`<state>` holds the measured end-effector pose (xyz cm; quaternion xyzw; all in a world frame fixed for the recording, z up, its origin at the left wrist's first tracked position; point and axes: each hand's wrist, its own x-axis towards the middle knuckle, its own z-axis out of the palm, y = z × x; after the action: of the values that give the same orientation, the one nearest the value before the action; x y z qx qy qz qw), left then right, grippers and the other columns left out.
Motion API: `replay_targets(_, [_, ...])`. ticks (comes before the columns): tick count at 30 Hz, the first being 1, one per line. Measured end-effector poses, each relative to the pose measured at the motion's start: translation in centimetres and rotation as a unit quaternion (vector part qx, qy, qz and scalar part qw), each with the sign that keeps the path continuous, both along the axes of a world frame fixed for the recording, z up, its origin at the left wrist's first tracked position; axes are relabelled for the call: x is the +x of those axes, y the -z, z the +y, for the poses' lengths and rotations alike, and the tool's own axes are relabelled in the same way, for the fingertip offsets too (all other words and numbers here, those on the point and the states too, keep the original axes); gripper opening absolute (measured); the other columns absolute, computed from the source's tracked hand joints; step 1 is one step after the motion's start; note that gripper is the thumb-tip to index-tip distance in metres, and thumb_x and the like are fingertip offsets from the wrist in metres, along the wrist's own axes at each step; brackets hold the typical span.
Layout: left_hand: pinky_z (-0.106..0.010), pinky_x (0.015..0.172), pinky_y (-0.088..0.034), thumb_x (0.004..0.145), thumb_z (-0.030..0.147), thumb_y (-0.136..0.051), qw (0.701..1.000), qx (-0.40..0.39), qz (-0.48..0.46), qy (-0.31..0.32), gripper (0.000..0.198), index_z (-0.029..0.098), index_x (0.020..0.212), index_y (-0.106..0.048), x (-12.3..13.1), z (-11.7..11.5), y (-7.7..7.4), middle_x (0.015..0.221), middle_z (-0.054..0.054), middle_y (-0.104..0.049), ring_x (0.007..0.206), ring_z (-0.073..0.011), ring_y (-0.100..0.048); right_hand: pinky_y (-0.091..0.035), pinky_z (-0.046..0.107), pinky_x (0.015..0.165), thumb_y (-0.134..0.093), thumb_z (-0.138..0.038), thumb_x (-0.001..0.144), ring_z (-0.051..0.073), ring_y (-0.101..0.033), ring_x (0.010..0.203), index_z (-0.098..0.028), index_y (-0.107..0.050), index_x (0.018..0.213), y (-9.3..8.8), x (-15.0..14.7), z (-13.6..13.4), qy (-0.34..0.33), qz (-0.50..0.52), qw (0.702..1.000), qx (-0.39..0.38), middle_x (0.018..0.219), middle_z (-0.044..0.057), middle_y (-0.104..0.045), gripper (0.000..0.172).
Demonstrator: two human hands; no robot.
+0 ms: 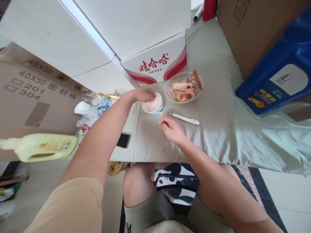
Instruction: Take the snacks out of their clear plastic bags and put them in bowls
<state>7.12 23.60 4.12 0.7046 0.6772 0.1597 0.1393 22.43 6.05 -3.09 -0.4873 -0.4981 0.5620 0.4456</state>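
Observation:
A white paper cup [158,110] with blue print stands on the cloth-covered table, its mouth facing up. My left hand [145,94] reaches over the cup's left rim, fingers stretched out and slightly blurred; whether they touch the inside is hidden. My right hand [171,130] rests low over the cloth in front of the cup, with fingers curled in and nothing visible in them. Just beyond it lies a slim white utility knife [184,118]. Behind that, a clear plastic bowl [186,101] holds several wrapped snacks [184,85].
Left of the cup are a pile of plastic wrappers [93,106], a phone [123,140] and a yellow bottle [48,147]. A white and red carton [155,63] stands at the back. On the right are a blue jug [274,68] and a brown cardboard box [239,29].

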Motion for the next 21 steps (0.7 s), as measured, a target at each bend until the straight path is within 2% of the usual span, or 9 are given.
replay_targets(5, [-0.035,0.087,-0.048,0.080,0.027,-0.061,0.994,0.040,0.042,-0.089,0.025,0.017,0.103,-0.066,-9.8,0.5,-3.4,0.090,-0.009,-0.070,0.095,-0.0262,-0.061,-0.039,0.030,0.062,-0.045,-0.029,0.080,0.018,-0.054,0.061,-0.024,-0.061,0.085,0.3,-0.4,-0.9,0.029,-0.033,0.999,0.014,0.063,-0.002,-0.057,0.018])
replay_targets(7, [-0.035,0.087,-0.048,0.083,0.023,-0.056,0.987,0.046,0.077,-0.130,0.022,0.016,0.100,-0.066,-14.0,-0.2,-3.9,0.090,-0.009,-0.070,0.091,-0.0242,-0.061,-0.039,0.031,0.062,-0.045,-0.029,0.080,0.018,-0.055,0.062,-0.024,-0.062,0.085,0.7,-0.7,-1.3,0.032,-0.057,0.998,0.013,0.066,-0.001,-0.059,0.018])
replay_targets(9, [-0.034,0.087,-0.048,0.083,0.020,-0.054,0.980,0.029,0.115,-0.159,0.019,0.014,0.097,-0.066,-17.8,-1.4,-3.6,0.094,-0.009,-0.071,0.090,-0.0231,-0.062,-0.039,0.031,0.062,-0.045,-0.030,0.080,0.018,-0.054,0.061,-0.023,-0.062,0.085,1.1,-1.1,-1.6,0.021,-0.086,0.996,0.015,0.065,-0.001,-0.059,0.019])
replay_targets(11, [-0.034,0.090,-0.047,0.080,0.018,-0.057,0.976,0.010,0.131,-0.174,0.019,0.014,0.096,-0.066,-20.9,-2.5,-2.6,0.099,-0.011,-0.072,0.095,-0.0239,-0.063,-0.038,0.030,0.061,-0.046,-0.031,0.080,0.018,-0.053,0.059,-0.023,-0.063,0.085,1.4,-1.4,-1.8,0.009,-0.126,0.992,0.023,0.063,-0.001,-0.059,0.019])
replay_targets(14, [-0.036,0.096,-0.047,0.080,0.022,-0.062,0.971,-0.017,0.142,-0.190,0.025,0.016,0.103,-0.065,-24.0,-2.9,-0.2,0.113,-0.013,-0.071,0.107,-0.0269,-0.064,-0.038,0.030,0.060,-0.047,-0.032,0.082,0.017,-0.052,0.057,-0.023,-0.065,0.086,1.6,-1.8,-2.0,0.000,-0.193,0.981,0.033,0.062,-0.001,-0.060,0.021])
replay_targets(16, [-0.039,0.101,-0.046,0.082,0.028,-0.063,0.966,-0.017,0.144,-0.216,0.029,0.017,0.109,-0.064,-25.3,-2.3,1.6,0.119,-0.014,-0.069,0.115,-0.0294,-0.063,-0.038,0.029,0.059,-0.046,-0.033,0.083,0.017,-0.052,0.056,-0.023,-0.067,0.087,1.6,-1.9,-2.2,-0.005,-0.228,0.973,0.036,0.062,-0.001,-0.060,0.024])
replay_targets(18, [-0.043,0.101,-0.047,0.083,0.034,-0.064,0.956,-0.010,0.120,-0.267,0.034,0.018,0.113,-0.061,-26.3,-1.1,3.4,0.118,-0.016,-0.069,0.116,-0.0323,-0.063,-0.038,0.029,0.057,-0.045,-0.035,0.084,0.016,-0.051,0.054,-0.022,-0.068,0.088,1.7,-1.9,-2.3,-0.011,-0.250,0.967,0.042,0.060,-0.001,-0.060,0.026])
replay_targets(19, [-0.046,0.099,-0.048,0.083,0.035,-0.065,0.951,-0.008,0.094,-0.295,0.036,0.019,0.115,-0.059,-26.7,-0.4,4.2,0.116,-0.016,-0.069,0.114,-0.0335,-0.063,-0.038,0.028,0.057,-0.045,-0.035,0.085,0.016,-0.051,0.053,-0.022,-0.068,0.088,1.8,-1.9,-2.4,-0.015,-0.257,0.965,0.048,0.059,-0.001,-0.059,0.026])
replay_targets(21, [-0.049,0.093,-0.050,0.081,0.036,-0.067,0.950,-0.001,0.024,-0.311,0.040,0.019,0.116,-0.056,-27.5,0.9,5.8,0.111,-0.017,-0.068,0.106,-0.0354,-0.065,-0.037,0.028,0.055,-0.045,-0.036,0.086,0.015,-0.050,0.051,-0.022,-0.068,0.088,2.0,-1.9,-2.5,-0.022,-0.265,0.962,0.063,0.058,-0.001,-0.059,0.027])
